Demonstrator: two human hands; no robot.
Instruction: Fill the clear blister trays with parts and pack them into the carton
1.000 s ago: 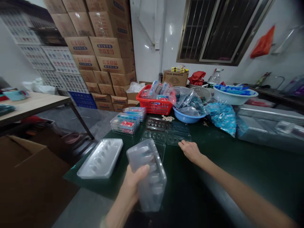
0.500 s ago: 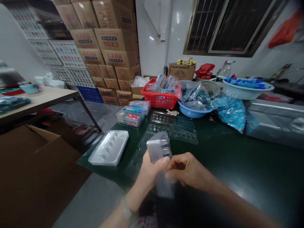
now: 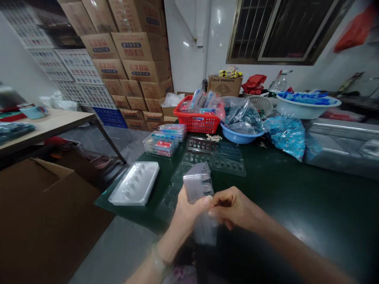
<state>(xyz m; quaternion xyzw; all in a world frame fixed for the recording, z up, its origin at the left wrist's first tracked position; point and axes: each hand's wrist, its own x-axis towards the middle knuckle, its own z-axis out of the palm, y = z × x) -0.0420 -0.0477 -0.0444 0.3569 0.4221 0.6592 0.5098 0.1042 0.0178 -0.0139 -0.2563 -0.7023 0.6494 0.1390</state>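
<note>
My left hand (image 3: 185,215) grips a stack of clear plastic blister trays (image 3: 199,189), held upright over the near edge of the dark green table (image 3: 296,205). My right hand (image 3: 235,209) pinches the same stack from the right, fingers curled on its edge. Just beyond the stack, several empty clear trays (image 3: 214,159) lie flat on the table. A white moulded tray (image 3: 134,183) rests at the table's left corner.
Filled blister packs (image 3: 161,142) are stacked behind the white tray. A red basket (image 3: 197,120), a blue bowl (image 3: 238,136), a blue bag (image 3: 287,136) and a white basin (image 3: 306,107) stand at the back. Cardboard boxes (image 3: 133,59) rise at the left; an open carton (image 3: 44,213) sits on the floor.
My right hand has drawn back from the flat trays to the stack. The left hand has brought the stack upright and toward the middle; both hands have held it since half a second ago.
</note>
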